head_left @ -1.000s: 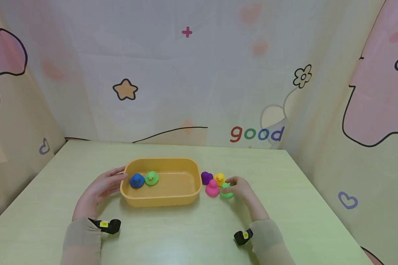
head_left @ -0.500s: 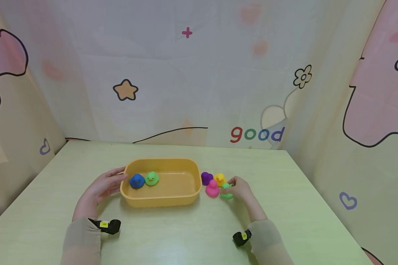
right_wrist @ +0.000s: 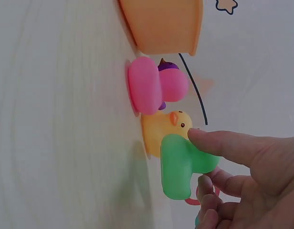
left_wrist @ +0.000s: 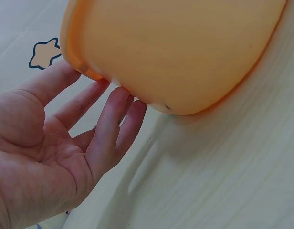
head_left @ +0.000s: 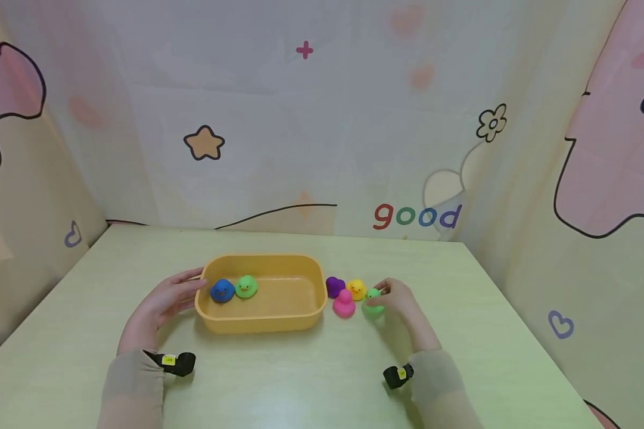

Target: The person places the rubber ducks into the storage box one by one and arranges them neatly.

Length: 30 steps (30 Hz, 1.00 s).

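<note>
The right hand (head_left: 401,298) pinches a rounded green rubber duck (right_wrist: 175,167) by the head, perhaps just clear of the pale surface (head_left: 279,381), while the left hand (head_left: 167,302) rests relaxed fingers against an oblong yellow plastic tub (head_left: 263,325), likely steadying it.

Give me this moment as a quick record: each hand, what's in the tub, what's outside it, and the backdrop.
left hand: touches the left end of the orange-yellow tub
right hand: pinches a green duck, which looks lifted off the table
in tub: blue duck and second green duck, side by side, left half
outside tub, ungripped: purple duck, yellow duck, pink duck, clustered at its right
backdrop: printed cloth with star, flower, "good"
</note>
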Motion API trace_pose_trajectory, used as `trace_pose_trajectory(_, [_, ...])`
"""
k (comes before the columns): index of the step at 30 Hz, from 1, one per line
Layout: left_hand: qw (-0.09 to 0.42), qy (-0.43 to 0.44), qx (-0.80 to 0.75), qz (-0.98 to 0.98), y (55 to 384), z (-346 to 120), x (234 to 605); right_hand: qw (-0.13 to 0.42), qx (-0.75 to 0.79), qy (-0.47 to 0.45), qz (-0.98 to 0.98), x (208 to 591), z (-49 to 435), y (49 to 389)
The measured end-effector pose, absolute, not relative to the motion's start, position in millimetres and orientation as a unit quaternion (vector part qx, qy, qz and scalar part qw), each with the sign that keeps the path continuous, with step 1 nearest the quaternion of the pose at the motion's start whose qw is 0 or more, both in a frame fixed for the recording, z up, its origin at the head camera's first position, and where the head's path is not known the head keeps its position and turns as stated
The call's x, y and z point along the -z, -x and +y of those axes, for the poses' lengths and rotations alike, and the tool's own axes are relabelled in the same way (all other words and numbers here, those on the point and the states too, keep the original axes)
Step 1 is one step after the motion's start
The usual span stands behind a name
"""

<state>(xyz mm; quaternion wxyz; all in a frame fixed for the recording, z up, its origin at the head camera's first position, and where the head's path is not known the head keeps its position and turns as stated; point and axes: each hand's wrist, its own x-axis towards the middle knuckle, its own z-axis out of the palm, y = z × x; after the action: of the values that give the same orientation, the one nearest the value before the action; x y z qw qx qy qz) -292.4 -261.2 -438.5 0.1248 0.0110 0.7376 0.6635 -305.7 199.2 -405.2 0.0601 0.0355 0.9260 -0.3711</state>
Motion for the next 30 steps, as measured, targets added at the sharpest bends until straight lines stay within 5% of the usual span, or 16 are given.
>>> trace_pose_trajectory(30, [0.122,-0.01,-0.67,0.733,293,-262,439,0.164,0.319,0.075,0.931,392,228,333])
